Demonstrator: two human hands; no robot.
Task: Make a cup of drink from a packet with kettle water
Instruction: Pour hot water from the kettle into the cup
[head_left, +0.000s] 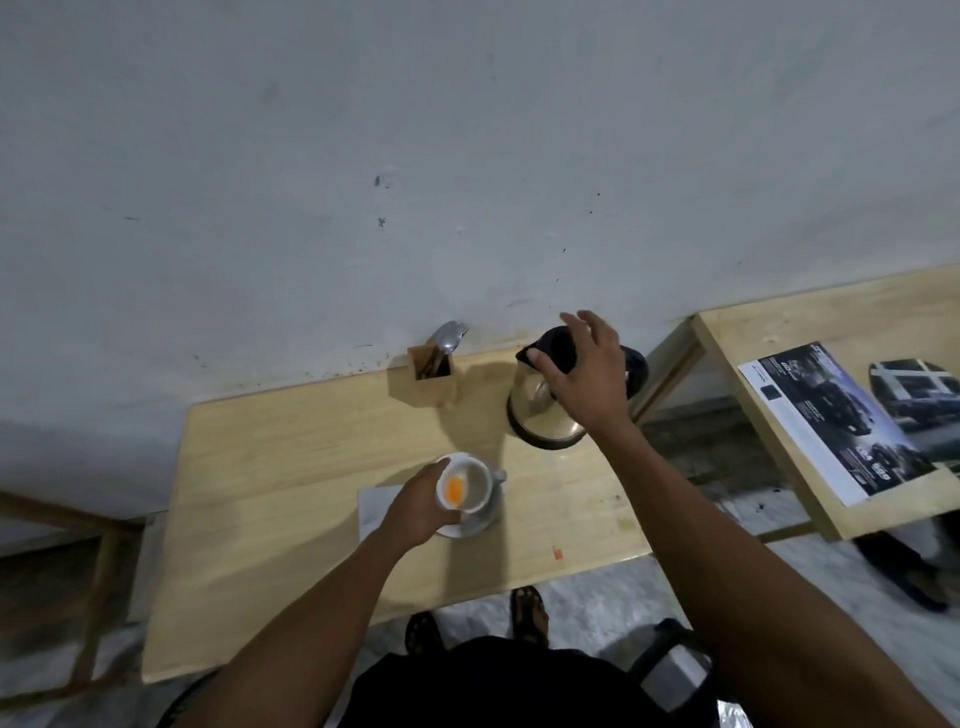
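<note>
A white cup (470, 486) stands on a white saucer (451, 531) near the middle of the wooden table (291, 467); orange powder (454, 490) lies inside it. My left hand (415, 506) grips the cup's near rim. A steel kettle (540, 415) with a black lid and handle stands at the table's back right. My right hand (584, 371) hovers over the kettle's top with fingers spread, holding nothing. No packet is in sight.
A wooden holder (432, 375) with a spoon and fork stands against the wall, left of the kettle. A small orange scrap (558, 554) lies near the table's front edge. A second table (810, 332) on the right carries printed sheets (831, 415). My feet show below.
</note>
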